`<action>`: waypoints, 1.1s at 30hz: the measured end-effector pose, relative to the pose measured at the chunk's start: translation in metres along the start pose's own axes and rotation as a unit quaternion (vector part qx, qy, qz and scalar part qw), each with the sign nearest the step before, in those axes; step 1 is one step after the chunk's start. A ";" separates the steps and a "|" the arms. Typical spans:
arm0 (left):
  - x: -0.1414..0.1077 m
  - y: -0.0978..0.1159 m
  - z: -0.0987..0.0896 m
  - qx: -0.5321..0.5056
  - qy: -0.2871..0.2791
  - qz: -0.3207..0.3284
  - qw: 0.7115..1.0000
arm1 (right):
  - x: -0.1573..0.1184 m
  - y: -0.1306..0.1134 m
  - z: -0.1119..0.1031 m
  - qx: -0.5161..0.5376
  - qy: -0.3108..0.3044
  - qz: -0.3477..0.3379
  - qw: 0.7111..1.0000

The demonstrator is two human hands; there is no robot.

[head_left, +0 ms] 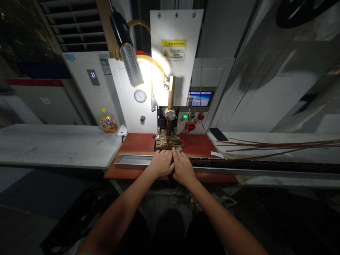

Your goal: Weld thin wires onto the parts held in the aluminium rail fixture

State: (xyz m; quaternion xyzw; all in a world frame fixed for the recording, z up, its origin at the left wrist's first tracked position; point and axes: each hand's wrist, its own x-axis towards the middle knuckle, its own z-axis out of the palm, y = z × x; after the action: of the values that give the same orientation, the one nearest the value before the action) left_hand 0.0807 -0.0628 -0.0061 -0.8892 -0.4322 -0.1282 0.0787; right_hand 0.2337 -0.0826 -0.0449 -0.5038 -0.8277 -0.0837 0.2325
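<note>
Side by side, my hands rest at the aluminium rail (134, 160), directly in front of a spot-welding type machine's copper-coloured electrode (169, 128). My left hand (162, 163) is closed with its fingers curled over the rail's far side. My right hand (182, 167) touches it, fingers together and pointing forward to the small brass-coloured fixture (161, 141) under the electrode tip. Whatever lies beneath the fingers of both hands is hidden. To the right, a dark strip (207, 160) runs along the rail.
A red-brown board (135, 142) carries the rail. On the right table lie thin brown rods (252, 145) and a black phone (218, 134). A bottle (107, 122) and a white device (122, 131) stand on the left table. A bright lamp (131, 65) hangs above, beside a lit screen (202, 98).
</note>
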 end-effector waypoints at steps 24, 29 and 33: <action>0.009 -0.009 0.022 -0.037 -0.017 -0.003 0.999 | 0.025 0.020 -0.034 0.043 -0.176 -0.020 0.983; 0.009 -0.011 0.021 -0.036 -0.022 -0.003 0.999 | 0.038 0.030 -0.044 0.032 -0.225 -0.036 0.973; 0.008 -0.013 0.022 -0.040 -0.015 0.007 0.999 | 0.043 0.037 -0.047 0.027 -0.253 -0.044 0.966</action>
State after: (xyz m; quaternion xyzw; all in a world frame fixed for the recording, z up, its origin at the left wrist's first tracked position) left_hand 0.0788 -0.0432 -0.0241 -0.8964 -0.4216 -0.1314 0.0377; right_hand 0.2640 -0.0483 0.0129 -0.4654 -0.8828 0.0585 0.0248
